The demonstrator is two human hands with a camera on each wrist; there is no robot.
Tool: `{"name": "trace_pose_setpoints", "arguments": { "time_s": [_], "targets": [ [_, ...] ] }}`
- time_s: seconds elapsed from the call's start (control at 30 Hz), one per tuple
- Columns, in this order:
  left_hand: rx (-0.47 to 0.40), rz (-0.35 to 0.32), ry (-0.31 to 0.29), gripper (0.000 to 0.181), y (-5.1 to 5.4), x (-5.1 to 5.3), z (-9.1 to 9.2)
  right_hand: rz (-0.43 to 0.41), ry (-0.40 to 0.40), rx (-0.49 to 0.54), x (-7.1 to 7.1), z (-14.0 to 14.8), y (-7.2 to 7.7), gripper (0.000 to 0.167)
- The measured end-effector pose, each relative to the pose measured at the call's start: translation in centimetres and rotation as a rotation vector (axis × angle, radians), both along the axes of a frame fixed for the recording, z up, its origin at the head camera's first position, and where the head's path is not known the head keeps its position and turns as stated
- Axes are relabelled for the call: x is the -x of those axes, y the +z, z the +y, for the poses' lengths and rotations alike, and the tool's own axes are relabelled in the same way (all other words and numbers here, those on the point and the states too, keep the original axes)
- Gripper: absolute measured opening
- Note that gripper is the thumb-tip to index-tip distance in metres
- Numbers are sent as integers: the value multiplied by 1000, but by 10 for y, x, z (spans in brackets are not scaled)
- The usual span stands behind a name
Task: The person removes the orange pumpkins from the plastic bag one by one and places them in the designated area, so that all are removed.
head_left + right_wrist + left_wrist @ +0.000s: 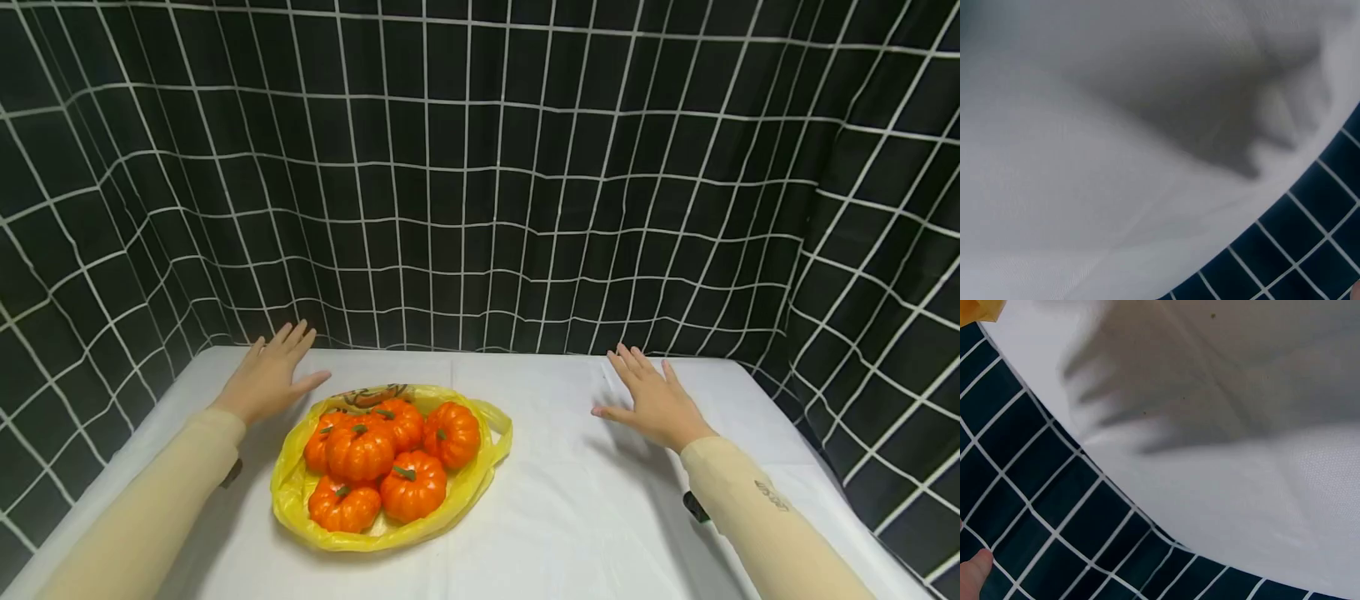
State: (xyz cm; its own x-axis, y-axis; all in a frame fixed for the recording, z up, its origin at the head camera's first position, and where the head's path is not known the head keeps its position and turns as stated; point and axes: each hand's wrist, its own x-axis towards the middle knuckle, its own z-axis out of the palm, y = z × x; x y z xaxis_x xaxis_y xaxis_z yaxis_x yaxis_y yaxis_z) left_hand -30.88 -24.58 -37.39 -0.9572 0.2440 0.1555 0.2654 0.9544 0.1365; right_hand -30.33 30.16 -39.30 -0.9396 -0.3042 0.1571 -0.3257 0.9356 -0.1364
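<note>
Several small orange pumpkins (415,486) with green stems lie in a yellow plastic bag (450,517), its mouth spread wide, left of the table's middle in the head view. To the bag's upper left, my left hand (267,379) is held out with straight, spread fingers, holding nothing. My right hand (655,398) is far to the right of the bag, fingers also straight and spread, with nothing in it. In the left wrist view a yellow corner of the bag (977,310) and a fingertip (977,569) show. The right wrist view shows mostly the hand's shadow.
A white cloth (540,500) covers the table. Black curtain with a white grid (480,192) hangs behind it and along both sides. A loop handle of the bag (501,429) sticks out on its right. Some small dark device (695,507) sits under the right sleeve.
</note>
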Motion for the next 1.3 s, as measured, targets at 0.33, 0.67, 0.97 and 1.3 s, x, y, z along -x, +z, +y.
{"name": "trace_pose_setpoints", "arguments": {
  "time_s": [0.33,0.67,0.97,1.3],
  "targets": [
    [14,5,-6,86,-2,-11,2,-1,43,-27,-10,-2,-7,99],
    [33,28,-54,81,7,-21,8,9,83,-15,-19,-12,-9,105],
    [6,32,-73,79,2,-25,7,30,142,-43,-28,-27,-6,98],
    [-22,55,-116,78,-1,-33,5,30,175,-45,-35,-34,-9,98]
  ]
}}
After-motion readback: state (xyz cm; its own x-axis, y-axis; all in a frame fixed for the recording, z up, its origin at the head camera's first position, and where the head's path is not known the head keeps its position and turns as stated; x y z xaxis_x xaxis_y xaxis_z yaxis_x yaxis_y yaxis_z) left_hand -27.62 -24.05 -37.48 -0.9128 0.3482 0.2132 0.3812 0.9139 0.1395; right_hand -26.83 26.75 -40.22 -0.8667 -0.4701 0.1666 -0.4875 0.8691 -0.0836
